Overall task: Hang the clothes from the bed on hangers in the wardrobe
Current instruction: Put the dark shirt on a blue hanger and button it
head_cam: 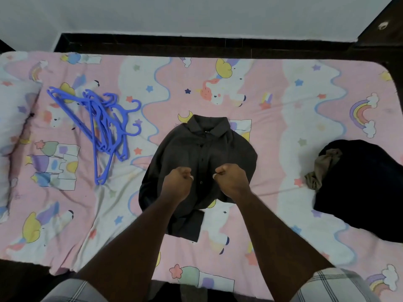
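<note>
The bed (pixel 272 118), under a pink unicorn sheet, fills the view, and everything else is placed from the dark grey shirt (pixel 196 153) lying flat at its middle with the collar toward the far edge and the button placket running down its centre. To the right of the shirt, well apart, sits a heap of dark clothes (pixel 366 188) with an olive-brown garment (pixel 322 168) on its near-left side; to the left of the shirt, also well apart, lies a tangle of blue hangers (pixel 102 127), and beyond them, at the bed's left edge, a pillow (pixel 13 118). No wardrobe is in view. The likely trouble from here: if the shirt is lifted by two small pinches of the front, the cloth may bunch or slip free, and with the buttons apparently done up a hanger would have to be worked in through the neck; the hangers look interlocked, so pulling one could drag the others along. The left hand (pixel 176 184) and right hand (pixel 232 182) rest on the shirt either side of the placket, close together but not touching, fingers curled tight, each seemingly pinching a fold of fabric.
</note>
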Demonstrator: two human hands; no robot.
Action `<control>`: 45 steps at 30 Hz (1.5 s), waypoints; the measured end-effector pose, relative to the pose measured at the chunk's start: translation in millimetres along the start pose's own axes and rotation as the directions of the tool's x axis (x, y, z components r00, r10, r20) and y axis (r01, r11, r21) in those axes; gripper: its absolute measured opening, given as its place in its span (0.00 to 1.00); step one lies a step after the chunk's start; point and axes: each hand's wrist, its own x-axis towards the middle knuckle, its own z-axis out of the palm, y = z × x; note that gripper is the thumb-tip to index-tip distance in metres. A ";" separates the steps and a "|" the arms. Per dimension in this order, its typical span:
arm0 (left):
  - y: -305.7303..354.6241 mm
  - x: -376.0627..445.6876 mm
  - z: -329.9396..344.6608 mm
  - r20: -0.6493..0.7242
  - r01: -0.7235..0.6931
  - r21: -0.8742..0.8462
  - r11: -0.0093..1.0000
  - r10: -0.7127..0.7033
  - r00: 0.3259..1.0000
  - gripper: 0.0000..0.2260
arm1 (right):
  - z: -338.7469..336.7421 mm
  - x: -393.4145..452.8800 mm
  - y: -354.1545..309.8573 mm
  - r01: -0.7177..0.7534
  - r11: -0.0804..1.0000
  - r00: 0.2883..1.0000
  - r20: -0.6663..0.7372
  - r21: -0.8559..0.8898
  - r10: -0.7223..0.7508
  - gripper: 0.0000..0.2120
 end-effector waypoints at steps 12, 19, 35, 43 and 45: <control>-12.6 36.4 5.6 -0.052 0.061 -0.252 0.966 -0.076 0.996 0.12 | 34.7 33.5 -14.4 0.040 0.998 0.999 -0.027 0.046 -0.039 0.13; -37.7 54.1 -38.1 -0.115 0.068 -0.418 0.906 -0.127 0.985 0.09 | 72.6 45.4 -64.7 0.056 0.996 0.998 -0.023 0.074 -0.054 0.14; -60.5 107.9 -95.1 -0.052 -0.092 -0.151 0.984 0.086 0.995 0.12 | 51.3 35.0 -44.3 -0.263 0.954 0.833 -0.466 0.143 0.299 0.11; -9.6 171.3 -87.4 -0.019 -0.233 0.020 0.972 0.233 0.972 0.14 | -6.1 83.8 -13.4 -0.199 0.979 0.848 -0.508 -0.034 0.154 0.11; -1.3 189.9 -82.2 0.016 -0.235 0.084 0.968 0.235 0.972 0.17 | -18.4 109.2 -5.1 -0.202 0.977 0.861 -0.489 -0.069 0.143 0.11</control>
